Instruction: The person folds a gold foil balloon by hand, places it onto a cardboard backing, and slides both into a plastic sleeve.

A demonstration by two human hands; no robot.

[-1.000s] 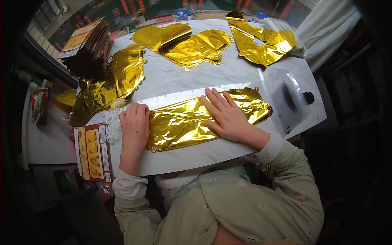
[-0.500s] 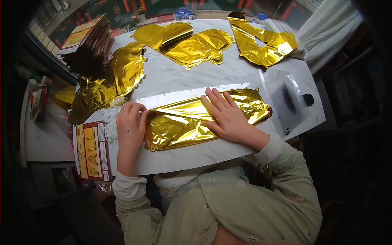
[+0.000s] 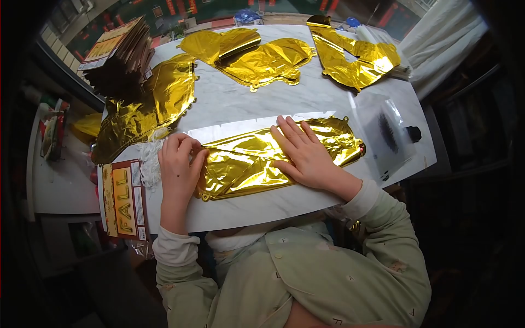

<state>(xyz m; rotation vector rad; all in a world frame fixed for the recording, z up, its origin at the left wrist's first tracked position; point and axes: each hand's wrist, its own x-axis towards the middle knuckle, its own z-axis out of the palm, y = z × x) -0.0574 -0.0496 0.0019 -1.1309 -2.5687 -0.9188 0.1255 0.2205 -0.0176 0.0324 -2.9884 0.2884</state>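
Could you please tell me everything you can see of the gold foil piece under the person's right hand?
The gold foil piece is a long, narrow, shiny bundle that looks like thin metallic film. It is crinkled, with creases, overlapping layers and small tabs at its ends. It lies roughly flat across the near part of the marbled table, slightly slanted. The right hand rests spread on it; the left hand is at its left end, its grip unclear.
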